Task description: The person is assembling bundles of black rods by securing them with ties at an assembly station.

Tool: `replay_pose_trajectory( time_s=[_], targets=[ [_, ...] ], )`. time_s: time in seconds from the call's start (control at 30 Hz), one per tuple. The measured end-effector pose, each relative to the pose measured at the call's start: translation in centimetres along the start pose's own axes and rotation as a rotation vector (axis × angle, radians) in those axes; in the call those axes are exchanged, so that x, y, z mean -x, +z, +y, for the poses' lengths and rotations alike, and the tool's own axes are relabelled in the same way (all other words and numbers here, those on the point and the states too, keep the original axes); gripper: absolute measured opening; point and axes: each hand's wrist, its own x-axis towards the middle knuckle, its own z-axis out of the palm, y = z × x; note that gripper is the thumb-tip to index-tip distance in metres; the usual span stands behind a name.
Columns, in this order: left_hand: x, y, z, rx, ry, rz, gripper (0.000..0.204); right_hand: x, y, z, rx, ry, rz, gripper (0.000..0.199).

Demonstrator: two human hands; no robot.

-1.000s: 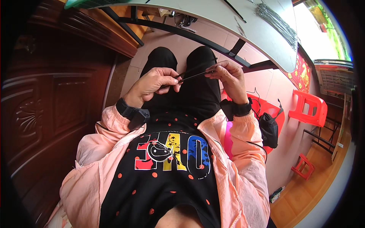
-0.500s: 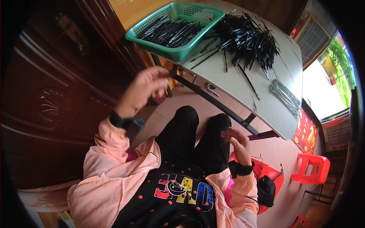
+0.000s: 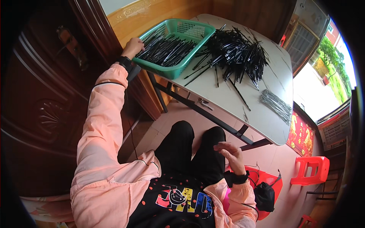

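Observation:
My left hand [image 3: 133, 48] is stretched out to the left end of a green plastic basket [image 3: 174, 71]. Its fingers are curled at the rim, and whatever they may hold is hidden. Inside the basket lies a layer of thin black sticks [image 3: 167, 50]. Over my right knee my right hand [image 3: 232, 154] hangs in the air, its fingers loosely extended, the thumb apart and nothing visible in it. To the right of the basket spreads a large heap of similar black sticks [image 3: 241, 57], with a few loose ones toward the table's near edge.
The pale table [image 3: 213, 95] carries a bundle of thin silvery wires [image 3: 275, 106] near its right end. Close on my left is a dark carved wooden door [image 3: 49, 106]. A red stool [image 3: 311, 170] stands on the floor to the right, near a black pouch [image 3: 264, 196].
My left hand has reached forward and left from above the floor to the basket's left rim. The right hand has stayed near my right knee. The view has shifted slightly.

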Motion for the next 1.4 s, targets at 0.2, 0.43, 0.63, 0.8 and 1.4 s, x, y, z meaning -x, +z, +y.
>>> replay_pose_trajectory(
  time_s=[0.2, 0.43, 0.63, 0.8, 1.4],
  targets=[
    [0.8, 1.4, 0.8, -0.229, -0.010, 0.142, 0.024, 0.0, 0.5, 0.0, 0.001, 0.023, 0.026, 0.026],
    [1.2, -0.1, 0.0, 0.308, 0.017, 0.160, 0.024, -0.4, 0.5, 0.7, 0.005, 0.059, 0.022, 0.025],
    [5.4, -2.4, 2.4, 1.108, -0.140, -0.025, 0.022, 0.2, 0.5, 0.8, 0.032, 0.092, 0.041, 0.025],
    [11.9, -3.8, 5.0, 1.147, -0.066, -0.143, 0.023, 0.6, 0.3, 0.3, 0.071, 0.095, 0.040, 0.025],
    [43.1, -11.5, -2.2, -0.359, -0.466, -1.733, 0.030, -0.3, 0.7, 3.0, 0.097, 0.132, -0.078, 0.024]
  ],
)
